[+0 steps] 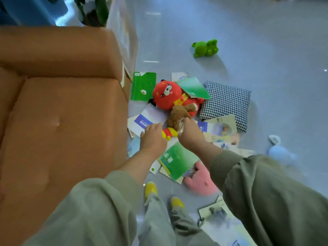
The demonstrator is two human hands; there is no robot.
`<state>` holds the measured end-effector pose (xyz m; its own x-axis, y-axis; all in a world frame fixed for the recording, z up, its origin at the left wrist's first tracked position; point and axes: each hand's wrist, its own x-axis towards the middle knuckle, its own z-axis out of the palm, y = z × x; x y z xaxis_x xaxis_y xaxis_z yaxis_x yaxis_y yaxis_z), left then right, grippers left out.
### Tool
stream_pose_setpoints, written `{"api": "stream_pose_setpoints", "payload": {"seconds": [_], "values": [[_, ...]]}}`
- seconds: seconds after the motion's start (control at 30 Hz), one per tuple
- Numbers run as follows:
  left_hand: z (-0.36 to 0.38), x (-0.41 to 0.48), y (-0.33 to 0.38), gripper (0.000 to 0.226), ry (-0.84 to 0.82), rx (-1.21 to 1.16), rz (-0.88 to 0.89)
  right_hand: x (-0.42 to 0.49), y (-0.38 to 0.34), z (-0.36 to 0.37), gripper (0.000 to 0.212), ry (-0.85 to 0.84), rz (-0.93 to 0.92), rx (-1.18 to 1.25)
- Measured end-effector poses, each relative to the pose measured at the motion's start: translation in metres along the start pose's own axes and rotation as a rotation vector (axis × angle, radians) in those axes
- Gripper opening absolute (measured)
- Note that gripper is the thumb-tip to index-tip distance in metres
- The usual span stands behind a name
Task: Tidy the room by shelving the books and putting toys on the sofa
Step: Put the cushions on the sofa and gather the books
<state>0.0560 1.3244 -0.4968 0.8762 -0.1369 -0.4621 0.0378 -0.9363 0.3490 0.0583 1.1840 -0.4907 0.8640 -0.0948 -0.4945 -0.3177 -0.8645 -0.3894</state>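
Books and soft toys lie heaped on the grey floor beside the orange sofa (62,112). My left hand (152,139) grips a small yellow and red toy (169,133) that sticks out to its right. Fingers curled, my right hand (190,134) pinches the leg of a brown teddy bear (177,112). The teddy lies against a big red plush (166,96). A green book (177,160) lies under my right wrist, and a white and blue book (147,119) lies just beyond my left hand. Another green book (143,86) lies by the sofa arm.
A green frog toy (205,47) lies alone further out on the floor. A checked cushion (227,102), a pink plush (200,181) and a pale blue plush (280,153) lie to the right. More books lie near my yellow shoes (150,189). A potted plant (94,11) stands behind the sofa.
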Motion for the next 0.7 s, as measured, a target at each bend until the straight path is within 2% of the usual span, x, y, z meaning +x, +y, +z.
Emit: {"api": "stream_pose_setpoints", "payload": {"seconds": [0.17, 0.27, 0.37, 0.5, 0.6, 0.7], "values": [[0.055, 0.074, 0.019, 0.056, -0.061, 0.004, 0.154, 0.052, 0.066, 0.020, 0.044, 0.031, 0.185, -0.021], [0.101, 0.109, 0.027, 0.056, -0.083, -0.035, 0.187, 0.081, 0.114, 0.043, 0.041, 0.032, 0.240, 0.010], [0.160, 0.153, 0.038, 0.059, -0.104, -0.041, 0.261, 0.119, 0.171, 0.080, 0.048, 0.042, 0.278, 0.030], [0.235, 0.217, 0.041, 0.061, -0.099, -0.031, 0.312, 0.169, 0.243, 0.132, 0.055, 0.066, 0.295, 0.044], [0.292, 0.261, 0.036, 0.059, -0.070, -0.024, 0.353, 0.208, 0.291, 0.170, 0.052, 0.091, 0.283, 0.044], [0.354, 0.312, 0.025, 0.050, -0.070, 0.094, 0.459, 0.258, 0.329, 0.204, 0.048, 0.134, 0.237, 0.018]]}}
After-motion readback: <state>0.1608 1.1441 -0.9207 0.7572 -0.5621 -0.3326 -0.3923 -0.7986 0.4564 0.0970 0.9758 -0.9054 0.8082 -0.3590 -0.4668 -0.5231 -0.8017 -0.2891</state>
